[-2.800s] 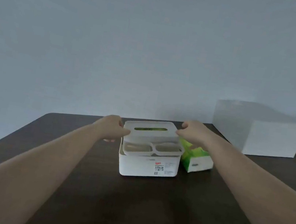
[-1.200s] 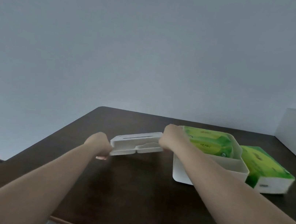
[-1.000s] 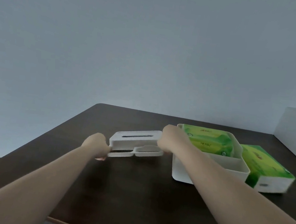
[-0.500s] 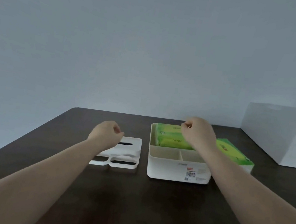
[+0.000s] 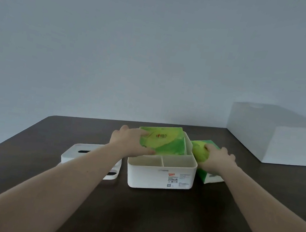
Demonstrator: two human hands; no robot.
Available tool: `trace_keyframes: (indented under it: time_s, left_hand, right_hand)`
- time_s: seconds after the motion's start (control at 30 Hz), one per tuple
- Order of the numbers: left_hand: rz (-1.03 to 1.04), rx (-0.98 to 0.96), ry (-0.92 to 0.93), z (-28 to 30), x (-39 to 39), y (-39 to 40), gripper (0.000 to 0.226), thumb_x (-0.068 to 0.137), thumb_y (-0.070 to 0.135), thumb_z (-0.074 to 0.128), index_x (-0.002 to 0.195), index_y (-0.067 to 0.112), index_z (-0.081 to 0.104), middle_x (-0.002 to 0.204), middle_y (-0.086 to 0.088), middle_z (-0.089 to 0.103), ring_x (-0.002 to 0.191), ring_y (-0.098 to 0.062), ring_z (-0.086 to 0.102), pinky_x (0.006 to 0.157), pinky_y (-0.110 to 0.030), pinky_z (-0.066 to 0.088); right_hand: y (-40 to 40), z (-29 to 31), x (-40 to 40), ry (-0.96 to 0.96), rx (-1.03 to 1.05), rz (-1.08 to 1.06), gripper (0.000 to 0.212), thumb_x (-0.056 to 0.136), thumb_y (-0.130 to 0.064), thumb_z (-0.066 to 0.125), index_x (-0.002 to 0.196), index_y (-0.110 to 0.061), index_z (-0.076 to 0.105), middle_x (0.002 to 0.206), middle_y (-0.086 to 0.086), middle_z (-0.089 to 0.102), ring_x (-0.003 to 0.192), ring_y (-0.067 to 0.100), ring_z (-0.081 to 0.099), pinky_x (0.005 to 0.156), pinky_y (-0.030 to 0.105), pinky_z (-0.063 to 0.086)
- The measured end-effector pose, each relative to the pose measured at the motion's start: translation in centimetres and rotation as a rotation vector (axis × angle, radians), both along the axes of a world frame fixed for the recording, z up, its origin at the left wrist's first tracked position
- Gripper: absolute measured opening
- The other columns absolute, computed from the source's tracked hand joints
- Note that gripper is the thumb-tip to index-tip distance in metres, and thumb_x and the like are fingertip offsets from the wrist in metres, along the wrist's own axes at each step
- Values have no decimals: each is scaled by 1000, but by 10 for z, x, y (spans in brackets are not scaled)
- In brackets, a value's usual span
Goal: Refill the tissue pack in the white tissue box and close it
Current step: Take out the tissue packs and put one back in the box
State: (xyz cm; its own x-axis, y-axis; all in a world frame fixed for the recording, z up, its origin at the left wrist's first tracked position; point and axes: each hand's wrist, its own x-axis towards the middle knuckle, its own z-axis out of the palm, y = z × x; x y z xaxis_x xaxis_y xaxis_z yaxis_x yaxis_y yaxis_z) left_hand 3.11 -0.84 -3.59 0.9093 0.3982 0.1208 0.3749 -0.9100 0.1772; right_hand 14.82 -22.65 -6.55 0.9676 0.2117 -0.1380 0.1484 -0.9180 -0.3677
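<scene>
Dark bench [image 5: 151, 225] carries the open white tissue box [image 5: 160, 175]; my left hand [image 5: 127, 142] grips the tilted pack [image 5: 164, 142] inside it, long axis left-right, while my right hand [image 5: 216, 159], nearer, grasps the fresh pack [image 5: 199, 152] just right of it

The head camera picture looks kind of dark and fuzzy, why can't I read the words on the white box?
Head view: dim, flat light with no glare; the whole frame is soft, so the label on the white tissue box is too small and blurry to read. The wide lens stretches the forearms near the bottom edge.
</scene>
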Motion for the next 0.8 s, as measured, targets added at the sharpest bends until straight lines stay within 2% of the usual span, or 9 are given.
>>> trace_keyframes:
  time_s: [0.07,0.13,0.23,0.33,0.43,0.57,0.67,0.8]
  left_hand:
    - [-18,63,43,0,-2,-4,80,68,74,60,139,43,42,130,1,54,132,-22,36,109,-41,26]
    - [-38,93,30,-2,0,-2,71,68,73,61,133,45,50,122,2,58,127,-19,38,107,-39,26]
    - [-82,79,-44,-5,6,0,34,81,56,60,108,38,72,103,8,68,120,-17,43,103,-37,29]
    - [-66,-2,-133,-3,9,-3,22,88,39,58,94,29,76,92,7,71,109,-18,57,97,-34,41]
    - [-12,-115,-298,9,10,1,21,89,28,56,95,22,76,98,1,74,98,-21,65,83,-29,50]
    - [58,-275,-606,33,15,12,20,89,21,59,96,12,74,96,-4,73,83,-19,60,74,-23,40]
    - [150,-331,-773,38,21,25,21,89,19,56,96,9,73,97,-8,73,87,-26,62,73,-25,40]
    - [244,-329,-769,18,32,43,25,90,11,51,102,10,73,104,-10,73,99,-32,65,76,-28,44]
  right_hand:
    - [-3,-6,4,-19,10,-35,87,66,-60,61,143,-44,25,143,13,31,131,40,29,101,56,42]
    - [-1,-9,5,-53,-3,-60,82,72,-53,61,143,-44,22,139,13,34,129,37,32,97,53,43]
    - [5,-9,8,-71,8,-94,74,76,-46,59,142,-43,23,138,13,35,128,36,32,95,54,42]
    - [5,-9,12,-48,83,-127,73,76,-40,58,141,-43,24,137,13,36,128,36,32,97,56,41]
    - [1,-6,14,-66,157,-150,73,77,-29,53,142,-42,24,136,14,37,128,36,31,99,55,40]
    - [1,11,14,-219,319,-166,73,77,-30,58,142,-43,28,138,14,36,129,38,31,99,55,36]
    - [7,27,14,-345,516,-118,75,74,-38,66,140,-45,32,141,12,37,130,38,31,103,54,38]
    - [24,37,9,-524,621,81,78,67,-46,68,138,-46,34,141,9,41,131,35,34,104,53,35]
